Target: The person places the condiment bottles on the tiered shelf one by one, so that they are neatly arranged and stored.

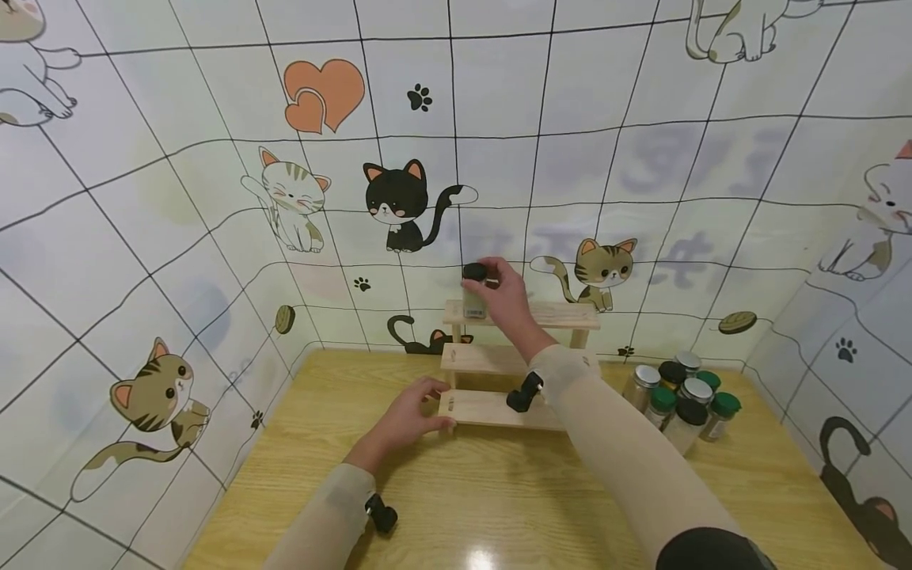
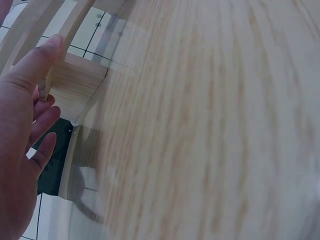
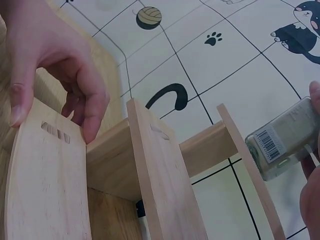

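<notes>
A three-step wooden shelf rack [image 1: 492, 408] stands on the table against the wall. At the left end of its lowest board, my left hand [image 1: 406, 416] grips the board, thumb on the front edge and fingers at the back edge; the right wrist view shows this left hand [image 3: 60, 75] from above. My right hand [image 1: 506, 297] holds a clear glass spice jar [image 1: 473, 305] with a black lid by its upper part, at the left end of the top board. A barcode label marks the jar [image 3: 282, 137], whose base meets or nearly meets that board [image 3: 250, 170]. Its contents look pale.
To the right of the rack, several spice jars [image 1: 689, 423] with green, black and silver lids stand close together on the wooden table [image 1: 456, 491]. A wall covering [image 1: 499, 174] printed with cats and grid lines rises behind and at both sides.
</notes>
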`<state>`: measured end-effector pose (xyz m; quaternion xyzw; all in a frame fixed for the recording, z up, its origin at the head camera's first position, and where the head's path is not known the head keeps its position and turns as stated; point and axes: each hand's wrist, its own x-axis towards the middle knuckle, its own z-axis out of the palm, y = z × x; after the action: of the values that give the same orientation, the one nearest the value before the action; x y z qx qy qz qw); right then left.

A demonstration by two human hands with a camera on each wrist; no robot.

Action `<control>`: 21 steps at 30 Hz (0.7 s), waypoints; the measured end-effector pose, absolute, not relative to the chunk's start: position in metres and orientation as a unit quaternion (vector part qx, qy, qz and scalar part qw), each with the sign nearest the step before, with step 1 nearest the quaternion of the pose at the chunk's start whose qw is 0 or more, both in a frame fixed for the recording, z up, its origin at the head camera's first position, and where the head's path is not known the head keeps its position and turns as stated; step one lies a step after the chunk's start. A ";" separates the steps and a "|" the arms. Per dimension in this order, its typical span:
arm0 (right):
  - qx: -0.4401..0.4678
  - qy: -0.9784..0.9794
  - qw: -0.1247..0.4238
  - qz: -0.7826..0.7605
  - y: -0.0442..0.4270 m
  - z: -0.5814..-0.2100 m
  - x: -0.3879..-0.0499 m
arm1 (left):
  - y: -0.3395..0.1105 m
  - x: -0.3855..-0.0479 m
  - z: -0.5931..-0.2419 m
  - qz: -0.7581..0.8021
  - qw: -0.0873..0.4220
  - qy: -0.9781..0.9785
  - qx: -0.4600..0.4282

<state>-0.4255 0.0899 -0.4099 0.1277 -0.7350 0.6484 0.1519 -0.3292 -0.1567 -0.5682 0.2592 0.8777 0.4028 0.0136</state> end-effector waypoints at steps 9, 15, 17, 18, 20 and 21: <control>0.126 -0.757 0.154 0.622 0.098 -0.412 -0.418 | -0.157 -0.329 -0.568 0.409 0.017 0.875 0.258; 0.142 -0.757 0.163 0.616 0.118 -0.418 -0.400 | -0.157 -0.329 -0.571 0.413 0.014 0.871 0.264; 0.149 -0.754 0.158 0.619 0.126 -0.421 -0.393 | -0.157 -0.329 -0.571 0.414 0.011 0.871 0.265; 0.150 -0.756 0.155 0.618 0.130 -0.422 -0.388 | -0.157 -0.329 -0.571 0.415 0.010 0.870 0.265; 0.151 -0.759 0.150 0.615 0.138 -0.424 -0.380 | -0.157 -0.330 -0.571 0.415 0.010 0.871 0.263; 0.152 -0.760 0.149 0.614 0.141 -0.425 -0.376 | -0.157 -0.330 -0.571 0.415 0.011 0.871 0.263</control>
<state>-0.3761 0.1415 -0.4249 0.1520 -0.7599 0.6141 0.1495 -0.3297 -0.1570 -0.5709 0.2627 0.8708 0.4154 0.0106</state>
